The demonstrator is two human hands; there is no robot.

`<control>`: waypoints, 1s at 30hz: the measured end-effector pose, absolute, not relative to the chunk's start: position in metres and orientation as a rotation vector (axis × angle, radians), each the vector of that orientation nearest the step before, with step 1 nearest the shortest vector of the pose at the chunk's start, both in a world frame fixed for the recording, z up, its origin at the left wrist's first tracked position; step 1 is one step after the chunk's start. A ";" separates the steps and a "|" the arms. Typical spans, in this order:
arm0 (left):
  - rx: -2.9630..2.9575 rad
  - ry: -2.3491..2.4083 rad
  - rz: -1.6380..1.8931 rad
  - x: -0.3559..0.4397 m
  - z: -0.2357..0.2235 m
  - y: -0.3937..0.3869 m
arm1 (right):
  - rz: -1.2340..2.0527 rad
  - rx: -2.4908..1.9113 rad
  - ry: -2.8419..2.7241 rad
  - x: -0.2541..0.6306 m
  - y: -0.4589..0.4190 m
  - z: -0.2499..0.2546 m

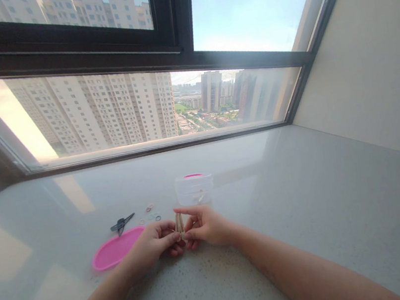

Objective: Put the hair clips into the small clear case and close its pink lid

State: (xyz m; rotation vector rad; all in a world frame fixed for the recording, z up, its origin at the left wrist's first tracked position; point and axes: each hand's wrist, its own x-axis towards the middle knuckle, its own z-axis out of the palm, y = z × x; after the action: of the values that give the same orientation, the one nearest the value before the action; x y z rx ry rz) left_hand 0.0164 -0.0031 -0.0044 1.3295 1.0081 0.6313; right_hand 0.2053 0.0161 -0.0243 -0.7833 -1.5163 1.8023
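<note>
Pinching beige pronged clip between fingertips of left hand and right hand | held before clear plastic box | leftward: pink oval lid, black hair clips

Looks like high-rise home: speckled pale sill across lower frame, dark-framed window above, apartment towers upper left.

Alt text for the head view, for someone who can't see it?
The left hand and right hand hold a small pale object at a speckled counter. At left lie a pink oval piece, dark clips and small rings; a clear container stands beyond, before a window showing high-rise buildings.
</note>
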 end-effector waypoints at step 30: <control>1.397 0.971 0.641 0.015 -0.013 0.000 | 1.772 -0.803 -1.534 0.205 0.017 -0.028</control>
State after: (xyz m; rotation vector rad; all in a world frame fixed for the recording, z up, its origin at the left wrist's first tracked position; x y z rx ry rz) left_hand 0.0148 0.0004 -0.0134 1.3968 0.9706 0.6410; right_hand 0.2046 0.0174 -0.0279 -0.8027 -1.5335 1.7722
